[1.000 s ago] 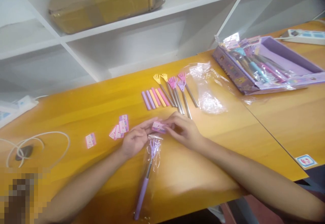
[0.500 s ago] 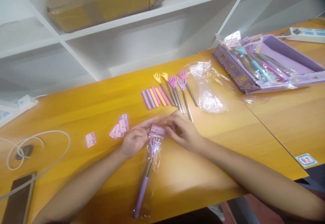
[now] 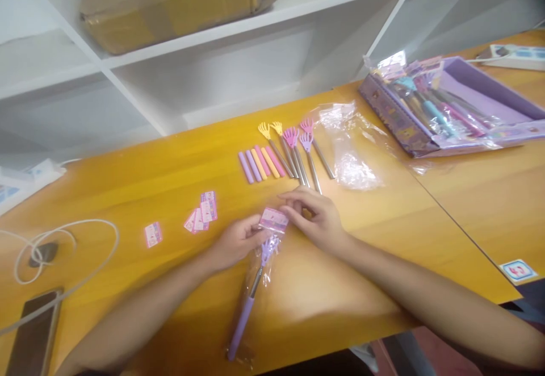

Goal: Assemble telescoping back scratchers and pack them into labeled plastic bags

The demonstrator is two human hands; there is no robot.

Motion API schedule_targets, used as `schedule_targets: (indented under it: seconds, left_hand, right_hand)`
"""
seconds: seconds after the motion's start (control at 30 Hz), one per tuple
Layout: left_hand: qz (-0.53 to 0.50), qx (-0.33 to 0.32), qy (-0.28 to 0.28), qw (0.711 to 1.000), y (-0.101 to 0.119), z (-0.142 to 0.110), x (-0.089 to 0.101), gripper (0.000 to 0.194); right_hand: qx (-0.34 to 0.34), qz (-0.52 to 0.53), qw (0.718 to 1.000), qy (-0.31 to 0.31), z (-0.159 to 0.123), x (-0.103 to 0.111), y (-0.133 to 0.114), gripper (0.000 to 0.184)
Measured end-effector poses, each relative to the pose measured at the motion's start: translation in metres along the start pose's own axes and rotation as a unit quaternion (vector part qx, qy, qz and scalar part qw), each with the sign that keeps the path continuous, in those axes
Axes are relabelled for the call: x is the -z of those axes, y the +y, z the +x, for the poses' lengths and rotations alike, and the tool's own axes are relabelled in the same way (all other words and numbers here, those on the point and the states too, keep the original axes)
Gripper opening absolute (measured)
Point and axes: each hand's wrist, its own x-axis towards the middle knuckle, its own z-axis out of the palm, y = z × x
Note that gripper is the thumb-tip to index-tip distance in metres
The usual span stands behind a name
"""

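**While the left hand (image 3: pixel 238 241) pinches a pink header card (image 3: pixel 273 220), the right hand (image 3: pixel 317 217) meets its far corner**

As I watch through the head camera, I see the left thumb and fingers clamped on the card's left end. The right thumb and forefinger are at its upper right corner; I cannot tell whether they grip it. The card sits at the top of a clear bag (image 3: pixel 267 274), and inside that lies a purple back scratcher (image 3: pixel 242 328), slanting toward the near edge of the wooden table (image 3: pixel 170 166).

Beyond the hands I have a row of purple, yellow and pink handle sleeves (image 3: pixel 258 163), just beside metal rods (image 3: pixel 313 168) with hand-shaped heads. Crumpled clear plastic (image 3: pixel 353 166) lies to their right, near a purple display box (image 3: pixel 395 117) holding packaged scratchers. To the left I see overlapping cards (image 3: pixel 208 211) and a single card (image 3: pixel 153 234) apart from them.
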Motion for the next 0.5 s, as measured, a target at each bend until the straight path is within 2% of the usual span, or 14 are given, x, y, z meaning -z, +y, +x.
schedule_targets:
  seconds: [0.1, 0.33, 0.5]
  left_hand:
    - [0.040, 0.019, 0.026, 0.999, 0.0013, -0.0015, -0.0001, 0.046]
    - [-0.014, 0.006, 0.018, 1.000, 0.0014, -0.0026, -0.0007, 0.051]
    - [-0.037, 0.006, 0.018, 0.999, 0.0007, -0.0051, -0.0038, 0.050]
  right_hand:
    - [0.019, -0.010, 0.999, -0.027, -0.0012, 0.0007, 0.0014, 0.016]
    - [0.108, -0.015, 0.992, -0.063, -0.0051, -0.0018, 0.0039, 0.025]
    - [0.113, -0.006, 0.988, -0.106, -0.0070, 0.0000, 0.0025, 0.023]
